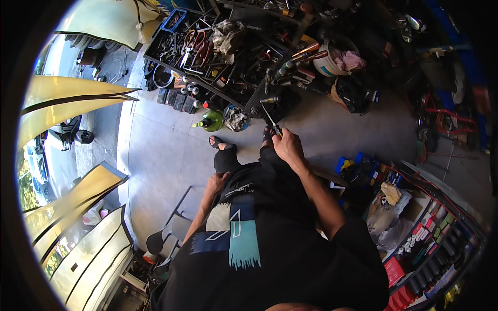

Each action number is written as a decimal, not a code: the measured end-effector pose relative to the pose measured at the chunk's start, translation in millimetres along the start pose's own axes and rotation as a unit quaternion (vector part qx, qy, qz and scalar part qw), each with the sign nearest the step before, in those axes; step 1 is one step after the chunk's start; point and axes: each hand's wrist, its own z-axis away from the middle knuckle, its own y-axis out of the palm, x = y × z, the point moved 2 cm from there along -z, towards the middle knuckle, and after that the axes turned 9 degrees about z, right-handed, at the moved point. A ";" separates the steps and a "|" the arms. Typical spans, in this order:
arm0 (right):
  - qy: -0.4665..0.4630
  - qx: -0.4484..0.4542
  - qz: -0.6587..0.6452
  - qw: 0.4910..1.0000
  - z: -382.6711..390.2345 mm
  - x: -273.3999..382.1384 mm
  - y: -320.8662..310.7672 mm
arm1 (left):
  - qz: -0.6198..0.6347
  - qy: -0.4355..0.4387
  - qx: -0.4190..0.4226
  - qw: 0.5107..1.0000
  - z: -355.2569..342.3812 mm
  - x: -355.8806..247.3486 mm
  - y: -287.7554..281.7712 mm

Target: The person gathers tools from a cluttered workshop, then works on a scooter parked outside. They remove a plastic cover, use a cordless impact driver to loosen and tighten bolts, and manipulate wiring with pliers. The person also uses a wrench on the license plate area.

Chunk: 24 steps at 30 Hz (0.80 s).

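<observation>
Right hand (289, 147) grips a thin silver-shafted tool, seemingly a screwdriver (276, 126), near the dark desk's corner (247, 106); slackening could drop it; left hand (218, 182) unclear.

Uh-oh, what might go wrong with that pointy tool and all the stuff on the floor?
The screwdriver might slip from the right hand and poke the right foot, which wears only an open sandal. The left foot is close to the green bottle, so a careless step could knock it over.
</observation>
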 end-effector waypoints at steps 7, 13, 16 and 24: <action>-0.030 0.044 0.032 0.998 5.2 3.1 -14.2 | 0.071 -0.010 -0.039 0.997 5.0 -4.2 16.9; -0.069 0.008 0.026 0.997 -37.5 20.1 5.0 | 0.108 -0.002 -0.012 0.994 4.2 -6.4 22.7; -0.047 -0.022 -0.024 0.998 -67.4 5.6 -0.4 | 0.078 0.019 -0.022 0.997 9.4 -6.0 23.6; -0.045 -0.074 -0.099 0.991 -221.7 -74.6 -32.2 | 0.081 -0.019 -0.021 0.996 12.2 1.6 26.9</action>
